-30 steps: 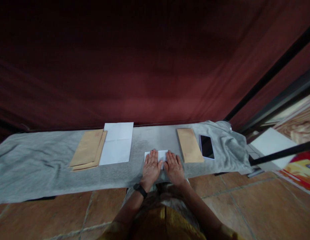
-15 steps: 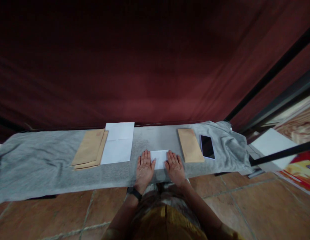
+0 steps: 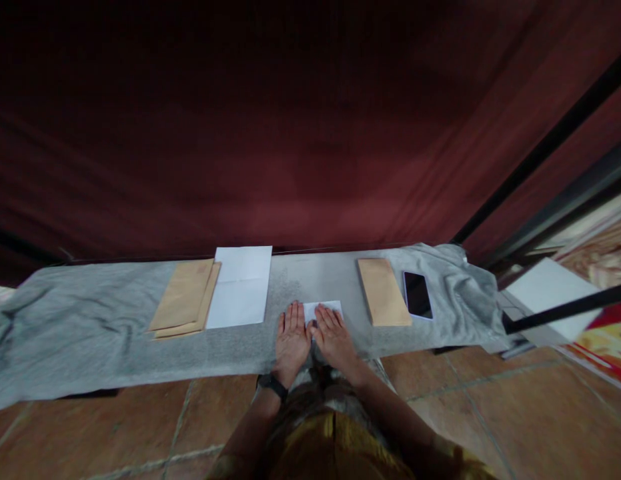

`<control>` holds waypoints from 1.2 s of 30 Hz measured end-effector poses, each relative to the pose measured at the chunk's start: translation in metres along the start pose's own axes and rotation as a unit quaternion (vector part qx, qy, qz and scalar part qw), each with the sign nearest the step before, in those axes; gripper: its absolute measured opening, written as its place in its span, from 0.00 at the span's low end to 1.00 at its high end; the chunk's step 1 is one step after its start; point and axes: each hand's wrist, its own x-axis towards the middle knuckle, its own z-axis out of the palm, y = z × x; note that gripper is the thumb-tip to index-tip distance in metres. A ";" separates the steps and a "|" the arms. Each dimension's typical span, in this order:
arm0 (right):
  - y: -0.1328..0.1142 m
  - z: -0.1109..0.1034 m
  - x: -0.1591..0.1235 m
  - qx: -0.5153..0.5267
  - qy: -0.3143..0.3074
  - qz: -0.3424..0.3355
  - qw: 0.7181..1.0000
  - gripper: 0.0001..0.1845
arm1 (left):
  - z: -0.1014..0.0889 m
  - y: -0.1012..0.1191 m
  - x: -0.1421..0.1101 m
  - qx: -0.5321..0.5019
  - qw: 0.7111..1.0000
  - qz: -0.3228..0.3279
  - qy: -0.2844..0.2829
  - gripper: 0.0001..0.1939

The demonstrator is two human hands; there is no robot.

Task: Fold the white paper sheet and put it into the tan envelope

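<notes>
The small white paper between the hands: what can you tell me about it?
The small white paper looks plain and smooth, possibly folded, though its layers cannot be made out. It lies flat on the grey cloth, its straight far edge showing. The flat right hand covers much of it with fingers spread over its surface, leaving the far right corner bare. The left hand lies flat along its left side. Its near part is hidden.

Sm. wht paper [image 3: 310, 311], flat on gry cloth [image 3: 317, 275], partly cvrd.
</notes>
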 end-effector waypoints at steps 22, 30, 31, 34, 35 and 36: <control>0.033 -0.005 -0.009 -0.072 -0.010 0.055 0.996 0.27 | 0.005 0.000 -0.001 -0.051 0.997 0.001 0.052 0.35; 0.048 -0.014 -0.017 -0.087 -0.018 0.092 0.992 0.28 | 0.004 0.000 -0.001 -0.062 0.996 -0.001 0.057 0.36; 0.048 -0.015 -0.017 -0.087 -0.020 0.095 0.991 0.28 | 0.004 0.000 -0.001 -0.064 0.996 -0.001 0.061 0.36; 0.050 -0.017 -0.018 -0.087 -0.023 0.103 0.991 0.27 | 0.005 -0.001 -0.003 -0.074 0.994 -0.005 0.076 0.34; 0.050 -0.018 -0.018 -0.087 -0.022 0.106 0.990 0.27 | 0.005 -0.001 -0.003 -0.076 0.994 -0.007 0.080 0.33; 0.050 -0.018 -0.018 -0.085 -0.022 0.110 0.990 0.27 | 0.005 -0.001 -0.004 -0.077 0.994 -0.009 0.083 0.33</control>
